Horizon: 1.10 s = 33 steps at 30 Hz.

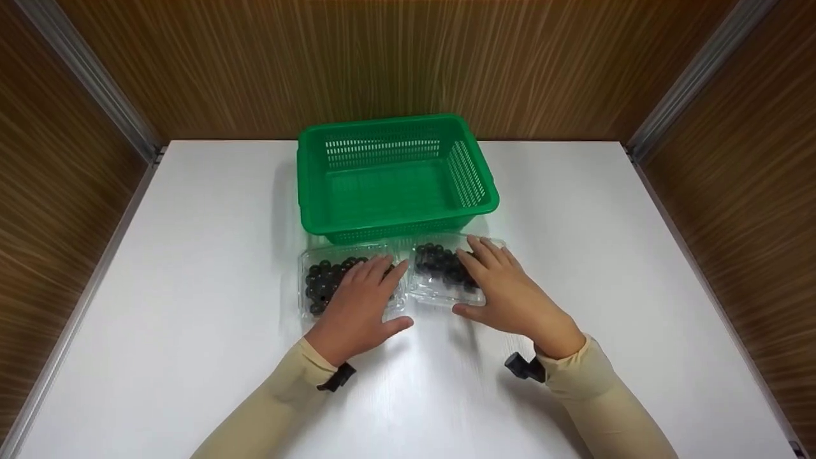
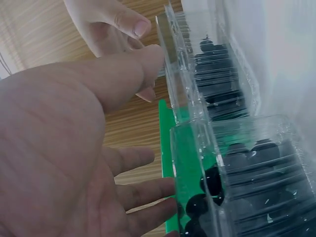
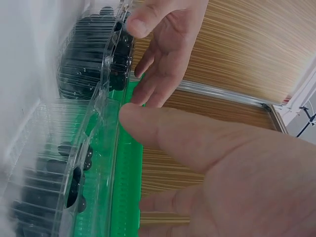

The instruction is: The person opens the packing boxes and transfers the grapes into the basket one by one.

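My left hand [image 1: 357, 312] lies over a clear plastic box [image 1: 301, 280] of dark round fruit that look like grapes [image 1: 324, 277]. Its fingers are fairly straight, and the thumb points out to the right. Beside that box is a second clear plastic box [image 1: 440, 298] with more dark grapes [image 1: 437, 260]. Over its right part my right hand [image 1: 513, 299] spreads its fingers, thumb toward the near side. In the left wrist view, the left fingertips [image 2: 168, 190] are at the box's edge; in the right wrist view, the right thumb [image 3: 140, 121] overlaps a box edge. Contact is unclear.
Just behind the boxes stands a green perforated basket [image 1: 395, 228] with nothing visible inside. All of this is on a white table [image 1: 210, 287]. Wood-grain panels [image 1: 395, 64] rise at the back and both sides. A small black device [image 1: 526, 368] is strapped at the right wrist.
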Motion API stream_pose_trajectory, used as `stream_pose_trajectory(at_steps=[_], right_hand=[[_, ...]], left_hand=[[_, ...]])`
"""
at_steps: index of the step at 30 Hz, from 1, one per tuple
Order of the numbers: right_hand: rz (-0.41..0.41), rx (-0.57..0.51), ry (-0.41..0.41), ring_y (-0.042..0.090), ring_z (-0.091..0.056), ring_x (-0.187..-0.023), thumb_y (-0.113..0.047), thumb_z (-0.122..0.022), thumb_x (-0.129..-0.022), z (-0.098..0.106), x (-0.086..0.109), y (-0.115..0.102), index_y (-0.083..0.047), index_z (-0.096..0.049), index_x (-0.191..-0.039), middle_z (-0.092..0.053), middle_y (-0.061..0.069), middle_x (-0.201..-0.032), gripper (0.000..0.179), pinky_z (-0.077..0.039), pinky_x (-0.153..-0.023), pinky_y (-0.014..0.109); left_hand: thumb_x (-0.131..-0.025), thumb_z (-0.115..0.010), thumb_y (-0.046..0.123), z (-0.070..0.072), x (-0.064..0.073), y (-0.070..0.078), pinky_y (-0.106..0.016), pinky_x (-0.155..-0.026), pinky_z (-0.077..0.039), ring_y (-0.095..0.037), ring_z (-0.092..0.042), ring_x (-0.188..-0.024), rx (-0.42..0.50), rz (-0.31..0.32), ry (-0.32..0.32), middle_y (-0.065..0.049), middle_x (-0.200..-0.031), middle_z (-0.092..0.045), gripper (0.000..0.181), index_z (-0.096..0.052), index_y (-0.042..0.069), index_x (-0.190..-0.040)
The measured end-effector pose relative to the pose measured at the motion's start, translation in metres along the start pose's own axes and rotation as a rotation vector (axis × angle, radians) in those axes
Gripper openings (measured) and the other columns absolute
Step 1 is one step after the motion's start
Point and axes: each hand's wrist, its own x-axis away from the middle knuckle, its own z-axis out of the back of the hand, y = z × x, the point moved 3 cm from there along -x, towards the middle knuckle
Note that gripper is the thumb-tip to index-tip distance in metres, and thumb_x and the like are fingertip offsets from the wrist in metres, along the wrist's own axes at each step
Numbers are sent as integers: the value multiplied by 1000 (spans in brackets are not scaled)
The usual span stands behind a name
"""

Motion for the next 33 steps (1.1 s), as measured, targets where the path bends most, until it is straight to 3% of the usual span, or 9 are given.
stream_pose_trajectory(at_steps=[9,18,33], right_hand=[[26,1,2,40,-27,-153,-44,-81,-88,0,0,-1,-2,-40,-157,-28,21,-167,90,-16,-123,64],[30,9,-10,40,-29,-153,-45,-80,-89,-3,1,-2,-2,-42,-156,-31,20,-166,88,-13,-123,65],[22,17,-13,40,-29,-153,-46,-79,-90,0,2,-3,-2,-35,-159,-31,20,-165,93,-14,-124,63]], left_hand=[[-94,-74,46,-3,-3,-3,-60,-122,-24,-39,-32,-151,-80,17,19,-20,-162,-37,74,-48,13,-155],[-94,-77,33,-1,0,-3,-62,-119,-29,-42,-38,-147,-111,-21,65,-23,-158,-42,56,-61,17,-145],[-92,-79,32,14,9,-10,-65,-119,-27,-45,-35,-147,-73,105,23,-26,-158,-40,54,-62,9,-137]])
